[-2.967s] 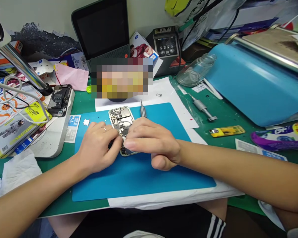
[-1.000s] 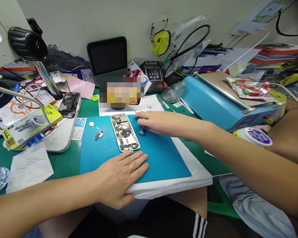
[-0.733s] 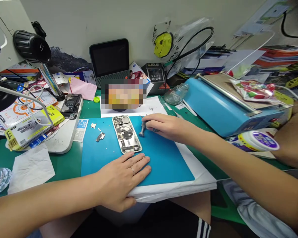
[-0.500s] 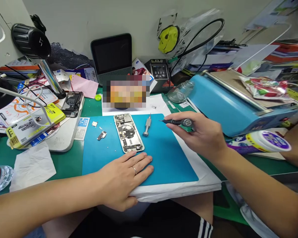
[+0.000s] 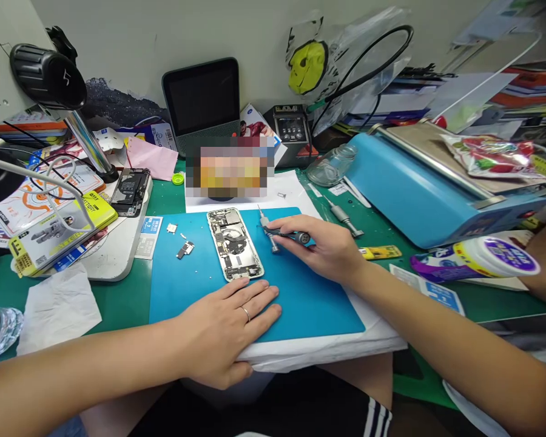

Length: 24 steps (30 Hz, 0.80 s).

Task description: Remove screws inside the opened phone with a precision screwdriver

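An opened phone (image 5: 236,244) with its inner parts bare lies on the blue mat (image 5: 191,303). My left hand (image 5: 236,321) rests flat at its lower end, palm down, fingers out and fingertips by its bottom edge. My right hand (image 5: 330,246) grips a dark screwdriver (image 5: 295,234) right of the phone, its front part over a grey screwdriver (image 5: 273,244) lying on the mat. Whether the two tools touch I cannot tell. Left of the phone lie a small dark phone part (image 5: 185,249) and a small silver part (image 5: 171,228).
A second grey screwdriver (image 5: 343,217) lies at the right, beside a blue machine (image 5: 404,191). A purple-white canister (image 5: 477,258) is on its side near another person's arm (image 5: 534,264). Battery boxes (image 5: 64,233) and another opened phone (image 5: 130,191) are at left; a glass jar (image 5: 332,167) lies behind.
My right hand has moved left and slightly down with the dark screwdriver, bringing it over the grey one. The second grey screwdriver now shows behind it. My left hand has stayed put.
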Motion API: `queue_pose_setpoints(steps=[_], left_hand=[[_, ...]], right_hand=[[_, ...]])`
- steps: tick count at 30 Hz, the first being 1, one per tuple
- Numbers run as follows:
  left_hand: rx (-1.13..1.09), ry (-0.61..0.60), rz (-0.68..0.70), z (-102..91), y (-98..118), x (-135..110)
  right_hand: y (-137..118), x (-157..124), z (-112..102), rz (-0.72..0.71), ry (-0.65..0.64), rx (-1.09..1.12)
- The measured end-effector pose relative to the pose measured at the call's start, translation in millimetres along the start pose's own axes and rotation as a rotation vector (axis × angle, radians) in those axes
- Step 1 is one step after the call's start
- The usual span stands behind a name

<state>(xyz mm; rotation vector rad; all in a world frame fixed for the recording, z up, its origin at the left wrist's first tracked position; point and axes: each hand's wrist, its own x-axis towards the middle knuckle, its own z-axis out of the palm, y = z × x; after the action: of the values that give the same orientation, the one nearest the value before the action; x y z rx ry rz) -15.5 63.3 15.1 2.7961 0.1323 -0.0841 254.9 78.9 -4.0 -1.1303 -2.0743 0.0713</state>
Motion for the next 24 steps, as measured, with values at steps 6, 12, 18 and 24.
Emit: queue_pose_setpoints(steps=[6, 12, 18, 24], left_hand=[[0.004, 0.003, 0.0, 0.6, 0, -1], [0.007, 0.02, 0.015, 0.9, 0, 0], [-0.02, 0.028, -0.001, 3.6, -1, 0], [-0.035, 0.064, -0.002, 2.1, 1, 3]], right_hand=[[-2, -8, -1, -0.039, 0.113, 0.025], [-25, 11, -9, 0.058, 0.28, 0.183], [-49, 37, 20, -0.145, 0.158, 0.387], [-48, 28, 41, -0.203, 0.028, 0.446]])
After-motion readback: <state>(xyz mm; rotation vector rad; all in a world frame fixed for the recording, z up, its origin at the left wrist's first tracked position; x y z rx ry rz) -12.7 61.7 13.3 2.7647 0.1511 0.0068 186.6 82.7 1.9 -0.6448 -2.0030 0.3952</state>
